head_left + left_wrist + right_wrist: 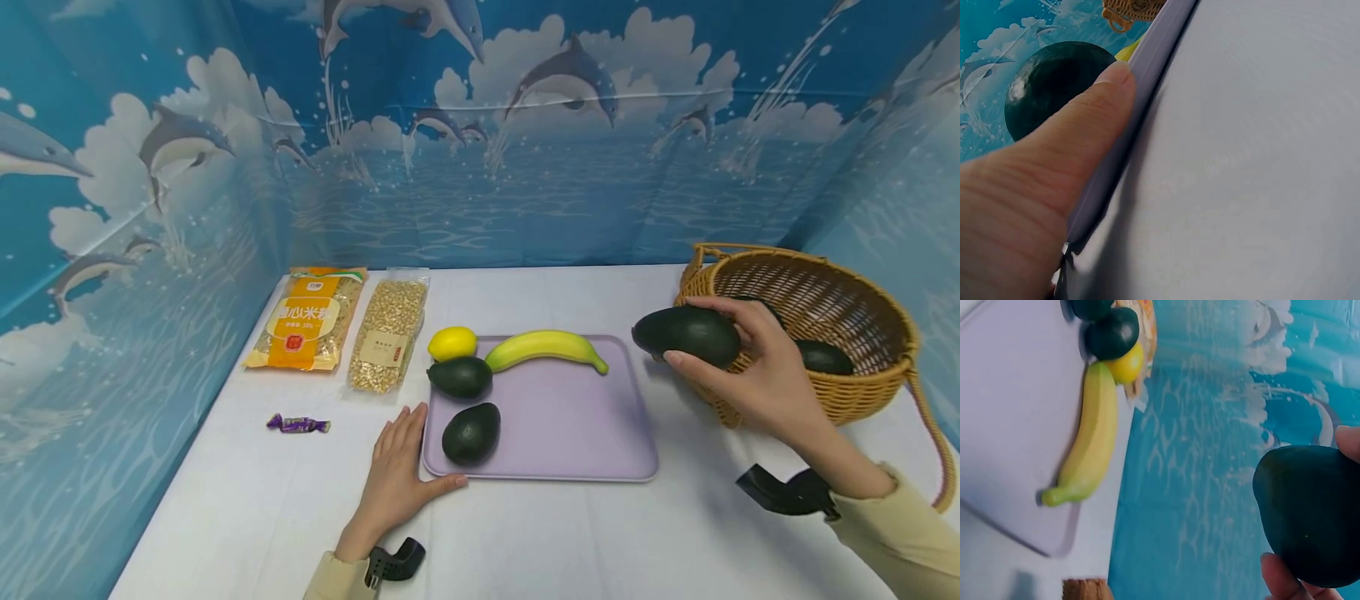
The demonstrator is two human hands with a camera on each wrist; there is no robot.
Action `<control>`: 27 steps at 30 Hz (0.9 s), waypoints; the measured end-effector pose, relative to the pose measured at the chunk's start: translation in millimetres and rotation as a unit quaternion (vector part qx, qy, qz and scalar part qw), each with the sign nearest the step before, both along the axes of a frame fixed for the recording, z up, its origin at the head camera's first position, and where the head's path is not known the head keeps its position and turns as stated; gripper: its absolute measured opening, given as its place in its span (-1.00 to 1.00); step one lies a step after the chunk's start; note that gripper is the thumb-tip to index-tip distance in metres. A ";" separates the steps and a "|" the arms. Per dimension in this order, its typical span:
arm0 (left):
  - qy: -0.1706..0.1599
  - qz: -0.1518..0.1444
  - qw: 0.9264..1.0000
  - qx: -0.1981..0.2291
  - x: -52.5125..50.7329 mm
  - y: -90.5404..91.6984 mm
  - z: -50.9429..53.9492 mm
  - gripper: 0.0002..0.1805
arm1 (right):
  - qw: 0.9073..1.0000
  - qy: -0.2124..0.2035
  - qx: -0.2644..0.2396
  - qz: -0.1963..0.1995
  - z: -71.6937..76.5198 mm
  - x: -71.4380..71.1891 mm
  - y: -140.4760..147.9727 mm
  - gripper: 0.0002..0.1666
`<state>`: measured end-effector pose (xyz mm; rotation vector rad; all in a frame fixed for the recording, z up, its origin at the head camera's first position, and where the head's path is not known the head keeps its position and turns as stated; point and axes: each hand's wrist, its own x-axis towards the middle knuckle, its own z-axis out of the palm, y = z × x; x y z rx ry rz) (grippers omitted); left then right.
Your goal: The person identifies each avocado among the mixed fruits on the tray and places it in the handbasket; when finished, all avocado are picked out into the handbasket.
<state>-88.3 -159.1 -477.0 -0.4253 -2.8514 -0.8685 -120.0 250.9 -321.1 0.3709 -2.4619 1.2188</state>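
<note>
My right hand [772, 379] grips a dark green avocado [687, 336] between thumb and fingers, in the air between the basket and the tray; the right wrist view shows this avocado [1310, 515] close up. My left hand [397, 475] lies at the near left corner of the lilac tray [570, 425], fingers straight, thumb along the rim. Two avocados [461, 377] [471, 434] sit on the tray's left side. A banana [547, 346] lies across the far edge, and a lemon [452, 342] is at the far left corner.
A wicker basket [862, 392] with more avocados [822, 357] inside stands at the right, its rope handle [937, 442] hanging over the near side. Two grain packets [303, 321] [390, 333] lie at the back left. A purple wrapped candy [298, 424] is nearer, left of the tray.
</note>
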 end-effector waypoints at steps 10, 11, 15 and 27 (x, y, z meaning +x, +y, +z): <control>-0.005 0.002 1.000 0.001 0.2 0.0 0.2 0.27 | 0.998 0.025 -0.006 -0.060 13.1 -2.1 26.1 -0.20; 0.000 0.001 1.000 0.002 0.1 0.0 0.0 0.27 | 0.997 0.027 -0.001 -0.072 13.9 -2.5 28.3 -0.20; 0.009 0.000 1.000 0.000 0.1 0.1 -1.0 0.27 | 0.993 0.030 0.011 -0.110 16.4 -3.9 35.8 -0.21; -0.014 0.004 1.000 0.001 0.5 0.1 1.3 0.27 | 0.990 0.062 -0.038 -0.122 16.5 -9.4 61.9 -0.26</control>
